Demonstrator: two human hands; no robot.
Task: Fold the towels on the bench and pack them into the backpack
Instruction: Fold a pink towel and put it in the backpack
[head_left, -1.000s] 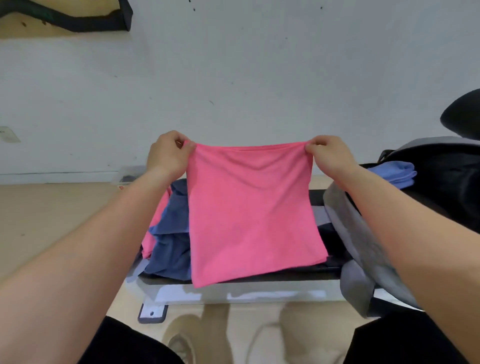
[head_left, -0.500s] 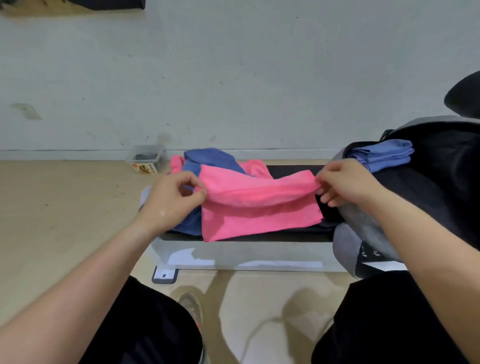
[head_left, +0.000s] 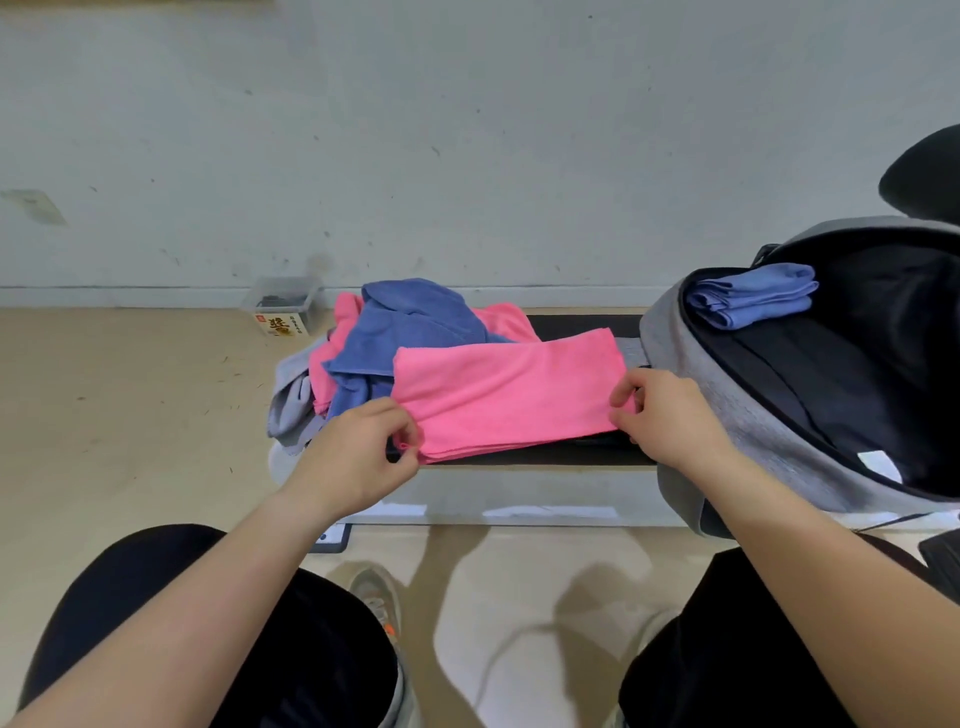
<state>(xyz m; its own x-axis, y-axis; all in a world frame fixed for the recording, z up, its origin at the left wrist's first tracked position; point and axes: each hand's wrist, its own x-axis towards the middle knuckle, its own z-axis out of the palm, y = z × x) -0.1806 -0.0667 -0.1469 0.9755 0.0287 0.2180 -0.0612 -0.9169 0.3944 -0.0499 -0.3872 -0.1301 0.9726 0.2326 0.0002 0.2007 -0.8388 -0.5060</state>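
Partly hiding its corners, left hand (head_left: 358, 449) and right hand (head_left: 662, 415) each pinch the pink towel (head_left: 506, 397).

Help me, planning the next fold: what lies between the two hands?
The head view shows only the folded pink towel between the left hand and right hand, each pinching one end.

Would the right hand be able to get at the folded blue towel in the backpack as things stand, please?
Probably yes: the backpack gapes open beside the right hand, and the blue towel lies uncovered on top. The hand would first have to release the pink towel.
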